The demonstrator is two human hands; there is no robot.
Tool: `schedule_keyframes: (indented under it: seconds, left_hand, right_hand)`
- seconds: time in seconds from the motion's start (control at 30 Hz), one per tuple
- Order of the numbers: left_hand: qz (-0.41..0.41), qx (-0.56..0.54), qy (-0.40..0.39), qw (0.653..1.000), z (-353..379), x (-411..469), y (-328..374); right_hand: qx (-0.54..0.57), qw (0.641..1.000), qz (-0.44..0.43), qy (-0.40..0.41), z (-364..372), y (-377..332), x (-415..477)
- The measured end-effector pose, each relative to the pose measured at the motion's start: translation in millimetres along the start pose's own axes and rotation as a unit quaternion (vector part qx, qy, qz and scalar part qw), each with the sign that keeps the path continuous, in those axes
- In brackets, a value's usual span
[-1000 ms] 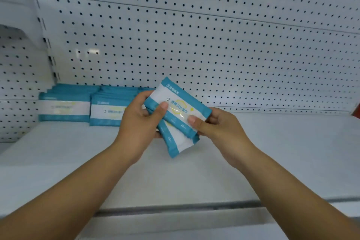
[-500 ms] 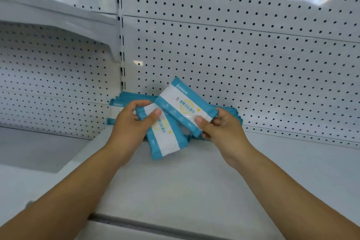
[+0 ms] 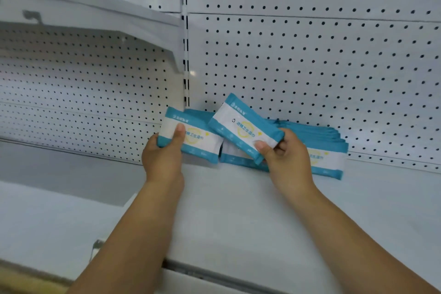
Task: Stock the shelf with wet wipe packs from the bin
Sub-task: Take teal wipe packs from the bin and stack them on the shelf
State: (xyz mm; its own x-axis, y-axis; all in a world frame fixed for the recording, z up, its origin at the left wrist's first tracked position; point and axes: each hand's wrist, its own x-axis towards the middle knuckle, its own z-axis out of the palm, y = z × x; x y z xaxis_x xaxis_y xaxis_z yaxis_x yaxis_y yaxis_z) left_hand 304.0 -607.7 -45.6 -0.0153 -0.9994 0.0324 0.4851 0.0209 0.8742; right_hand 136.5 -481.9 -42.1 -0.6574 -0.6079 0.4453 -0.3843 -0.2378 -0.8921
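Pinching with thumb and fingers, my left hand (image 3: 163,160) holds one wet wipe pack (image 3: 198,141) nearly level and my right hand (image 3: 286,162) holds a second pack (image 3: 241,126) tilted, both above the shelf (image 3: 238,210) by the stacked packs (image 3: 327,153). They are flat teal pouches with a white band and a yellow circle.

Bright, cool, even light, with washed-out glare on the pegboard (image 3: 310,67) high on both sides of the slotted upright (image 3: 184,38). Left of the upright the upper shelf (image 3: 83,12) throws soft grey shade beneath itself; right of it, print on the tilted pack (image 3: 245,129) is fuzzy
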Motion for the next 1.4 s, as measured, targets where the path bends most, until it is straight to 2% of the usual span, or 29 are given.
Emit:
schedule_keyframes:
  seconds: [0.2,0.4,0.53,0.67,0.73,1.0,1.1,1.2,1.3,1.4]
  left_hand:
    - [0.035,0.002,0.033,0.999,-1.4,4.5,-0.1]
    - [0.090,0.146,0.009,0.985,-5.2,7.4,-4.1]
    - [0.166,0.372,-0.002,0.913,-16.8,20.2,-5.9]
    - [0.175,0.509,-0.009,0.843,-21.3,46.4,-6.6]
    - [0.174,0.537,-0.011,0.826,-21.6,53.2,-8.9]
    - [0.179,0.488,-0.029,0.854,-18.2,54.0,-14.2]
    - [0.162,0.436,-0.019,0.885,-21.2,49.1,-11.0]
    - [0.194,0.383,-0.013,0.903,-21.0,36.3,-1.5]
    - [0.185,0.319,-0.117,0.922,-15.0,13.4,10.9]
    - [0.099,0.280,-0.275,0.914,-9.2,-1.9,12.8]
  right_hand:
    - [-0.006,1.000,0.002,0.010,-11.0,0.7,-2.8]
    - [-0.019,1.000,0.017,0.018,-20.1,8.2,-1.5]
    - [-0.044,0.999,0.017,0.004,-17.1,12.9,-0.4]
    - [-0.064,0.998,0.024,-0.011,-14.6,19.2,2.3]
    - [-0.067,0.997,0.024,-0.016,-12.3,21.4,3.5]
    - [-0.099,0.994,0.029,-0.041,-7.8,24.7,2.9]
    - [-0.103,0.993,0.030,-0.046,-8.3,23.0,1.2]
    - [-0.093,0.994,0.031,-0.055,-8.3,20.3,-0.1]
    - [-0.060,0.995,0.025,-0.075,-7.4,14.4,-2.7]
    - [-0.012,0.993,0.010,-0.115,-3.3,6.7,-8.3]
